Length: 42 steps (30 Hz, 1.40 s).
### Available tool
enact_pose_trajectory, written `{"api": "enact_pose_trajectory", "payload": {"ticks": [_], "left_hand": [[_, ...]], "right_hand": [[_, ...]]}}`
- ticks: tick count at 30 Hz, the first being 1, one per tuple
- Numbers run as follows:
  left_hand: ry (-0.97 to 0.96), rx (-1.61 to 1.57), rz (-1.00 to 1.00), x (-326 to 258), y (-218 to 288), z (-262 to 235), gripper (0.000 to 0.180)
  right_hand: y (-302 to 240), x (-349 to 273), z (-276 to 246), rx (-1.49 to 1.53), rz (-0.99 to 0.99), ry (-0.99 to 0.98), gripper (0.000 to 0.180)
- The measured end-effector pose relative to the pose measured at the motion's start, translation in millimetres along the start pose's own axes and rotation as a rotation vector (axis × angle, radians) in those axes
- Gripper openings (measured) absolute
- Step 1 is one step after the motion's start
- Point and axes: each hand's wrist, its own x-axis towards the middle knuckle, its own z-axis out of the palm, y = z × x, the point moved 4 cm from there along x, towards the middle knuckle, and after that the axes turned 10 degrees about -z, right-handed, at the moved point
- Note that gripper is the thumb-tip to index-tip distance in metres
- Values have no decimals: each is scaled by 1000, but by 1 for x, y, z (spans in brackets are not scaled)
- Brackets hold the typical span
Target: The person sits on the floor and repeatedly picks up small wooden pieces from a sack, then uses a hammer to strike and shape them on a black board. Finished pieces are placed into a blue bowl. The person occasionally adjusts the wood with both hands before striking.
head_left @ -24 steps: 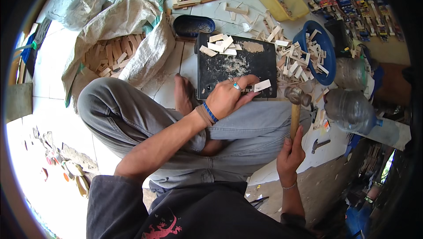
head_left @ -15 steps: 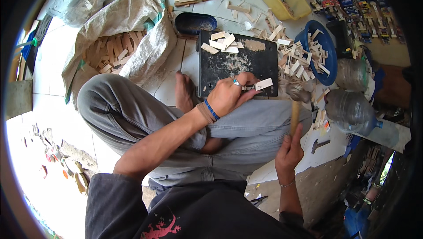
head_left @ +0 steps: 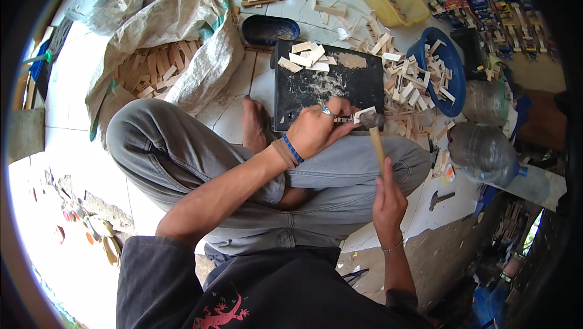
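Leftward from the floor beside the black rectangular slab (head_left: 297, 89), the hammer with a pale wooden handle and dull metal head (head_left: 378, 145) has swung in over the slab's near right corner, the right hand (head_left: 388, 201) coming with it; the left hand has hardly shifted.

Largest of the things around is the white woven sack (head_left: 167, 22) of wood offcuts, left of the slab. Next comes the slab itself, just beyond the bent knee, dusted with shavings. Right of it stands the round blue plastic basin (head_left: 456, 99), holding small wooden parts.

Fingers of the right hand are wrapped around the hammer's handle. The left hand (head_left: 316, 130) pinches the left end of a pale rectangular wooden piece (head_left: 362, 113) at that corner, thumb and fingers closed on it. The hammer head overlaps the piece's right end; contact cannot be told.

Tapping seems the step in hand, judging by this pose. A stroke now calls for a steady pinch, a squarely aimed head and fingertips kept clear.
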Motion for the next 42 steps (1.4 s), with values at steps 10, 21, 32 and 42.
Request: {"api": "enact_pose_trajectory", "payload": {"ticks": [10, 21, 32, 42], "left_hand": [[5, 8, 2, 0, 0, -2, 40], [12, -7, -29, -4, 2, -2, 39], [-31, -40, -75, 0, -3, -1, 42], [-8, -406, -442, 18, -7, -13, 29]], "right_hand": [[-9, 4, -8, 71, 79, 16, 57], [-15, 6, -25, 130, 194, 256, 53], [-15, 5, -27, 225, 402, 78, 53], [31, 73, 1, 288, 308, 259, 55]]}}
